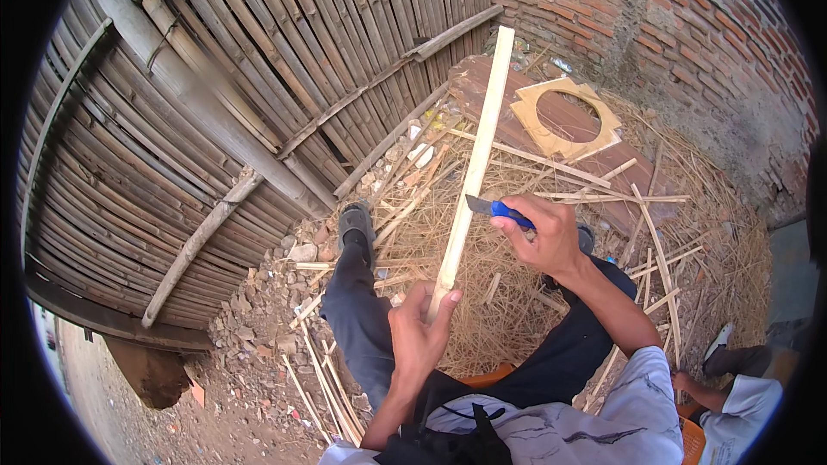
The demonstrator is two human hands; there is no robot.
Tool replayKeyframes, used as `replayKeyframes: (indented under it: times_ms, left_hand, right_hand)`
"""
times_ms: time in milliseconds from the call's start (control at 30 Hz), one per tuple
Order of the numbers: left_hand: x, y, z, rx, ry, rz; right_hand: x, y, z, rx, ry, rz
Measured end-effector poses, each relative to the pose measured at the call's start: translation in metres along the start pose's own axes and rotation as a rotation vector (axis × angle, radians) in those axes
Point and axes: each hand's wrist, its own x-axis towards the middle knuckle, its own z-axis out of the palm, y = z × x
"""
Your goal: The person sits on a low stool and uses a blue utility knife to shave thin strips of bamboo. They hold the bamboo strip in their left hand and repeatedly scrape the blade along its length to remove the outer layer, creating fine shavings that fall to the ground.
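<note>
My left hand (422, 331) is closed around the lower end of a long pale bamboo strip (479, 155), which slants up and away from me. In my right hand (544, 232) is a blue utility knife (514, 213), gripped by its handle. Its grey blade points left, and the tip is at the strip's right edge, about midway along. Whether the blade cuts into the strip, I cannot tell. Below the strip, between my legs, dry straw-like shavings (508, 293) cover the ground.
A bamboo slat fence (345, 43) rises on the left and a brick wall (689, 34) on the right. A square-edged board with a round hole (536, 125) lies on a brown panel (482, 86). Loose strips (659, 250) are scattered about. Another person (741, 405) sits at lower right.
</note>
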Motion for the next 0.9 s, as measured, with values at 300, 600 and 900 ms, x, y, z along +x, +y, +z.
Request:
replayKeyframes:
  times_ms: [300, 600, 900]
  left_hand:
    - [0.010, 0.001, -0.001, -0.017, -0.052, 0.011]
    - [0.027, -0.002, 0.010, -0.071, 0.004, 0.044]
    - [0.017, -0.002, 0.005, -0.141, -0.063, -0.083]
  right_hand:
    - [-0.019, -0.021, 0.009, 0.060, -0.140, -0.102]
    - [-0.017, -0.029, 0.019, 0.134, -0.154, -0.084]
    - [-0.011, -0.019, 0.014, 0.091, -0.104, -0.062]
